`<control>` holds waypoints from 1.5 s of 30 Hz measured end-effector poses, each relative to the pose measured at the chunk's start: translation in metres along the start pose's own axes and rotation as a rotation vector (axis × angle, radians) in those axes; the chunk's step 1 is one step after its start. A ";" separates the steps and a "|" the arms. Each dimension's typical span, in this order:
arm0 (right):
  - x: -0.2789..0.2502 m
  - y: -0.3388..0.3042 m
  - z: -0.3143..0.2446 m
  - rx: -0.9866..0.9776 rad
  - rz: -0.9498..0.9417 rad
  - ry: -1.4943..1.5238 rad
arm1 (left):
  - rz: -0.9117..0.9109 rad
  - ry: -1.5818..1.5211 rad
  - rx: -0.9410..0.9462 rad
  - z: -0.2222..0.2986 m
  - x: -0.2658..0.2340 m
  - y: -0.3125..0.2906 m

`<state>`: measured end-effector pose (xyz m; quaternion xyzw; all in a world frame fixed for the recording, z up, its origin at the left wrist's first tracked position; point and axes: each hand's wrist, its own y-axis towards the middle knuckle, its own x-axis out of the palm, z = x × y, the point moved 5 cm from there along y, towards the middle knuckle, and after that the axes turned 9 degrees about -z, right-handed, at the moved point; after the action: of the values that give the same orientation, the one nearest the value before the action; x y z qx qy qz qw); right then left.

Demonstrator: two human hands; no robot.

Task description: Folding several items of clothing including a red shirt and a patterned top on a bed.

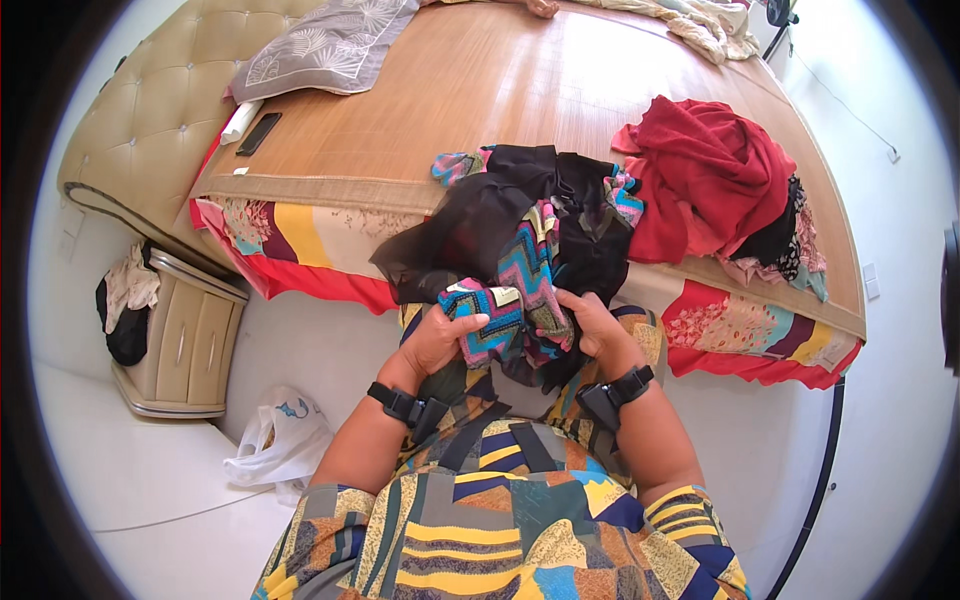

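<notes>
White plastic bag [275,445] slumped on the floor at lower left, its print too small to make out. Centre frame, left hand [438,338] and right hand [590,322] both grip a zigzag-patterned garment [520,290], partly buried under sheer black fabric [470,230], at the bed [420,110] edge.

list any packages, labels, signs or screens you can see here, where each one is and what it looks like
Phone: flat on the bed mat by the grey pillow, a slim dark rectangle, screen off.
Plastic bag: on the white floor by the bedside cabinet, crumpled, white with a small blue and red print.
Wall plate: on the white wall right of the bed, a small pale rectangle.
No signs or lit screens show.
</notes>
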<state>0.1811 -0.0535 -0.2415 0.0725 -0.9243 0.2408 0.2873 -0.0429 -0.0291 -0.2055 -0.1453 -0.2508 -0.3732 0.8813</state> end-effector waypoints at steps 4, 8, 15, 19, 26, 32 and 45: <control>-0.044 0.011 -0.007 -0.467 -0.071 -0.157 | -0.019 -0.001 0.014 0.001 0.006 0.001; 0.004 -0.035 -0.046 -0.471 -0.211 0.452 | -0.018 0.009 0.005 0.000 0.004 -0.001; -0.005 -0.012 -0.028 -0.266 -0.157 0.393 | 0.016 0.016 0.018 0.004 0.001 0.003; -0.013 -0.022 -0.034 -0.507 -0.079 0.081 | 0.034 0.000 0.028 0.001 -0.002 0.002; 0.007 -0.057 -0.068 -0.681 -0.335 0.468 | 0.045 0.023 -0.002 -0.001 0.000 0.000; -0.028 -0.012 -0.026 -0.306 -0.167 0.513 | 0.044 0.024 -0.051 -0.003 -0.004 0.001; -0.018 -0.046 -0.058 -0.595 -0.303 0.514 | 0.108 0.008 -0.010 0.004 0.013 0.004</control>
<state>0.2369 -0.0659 -0.1913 0.0589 -0.8308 -0.0713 0.5489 -0.0335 -0.0325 -0.1953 -0.1614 -0.2370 -0.3270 0.9005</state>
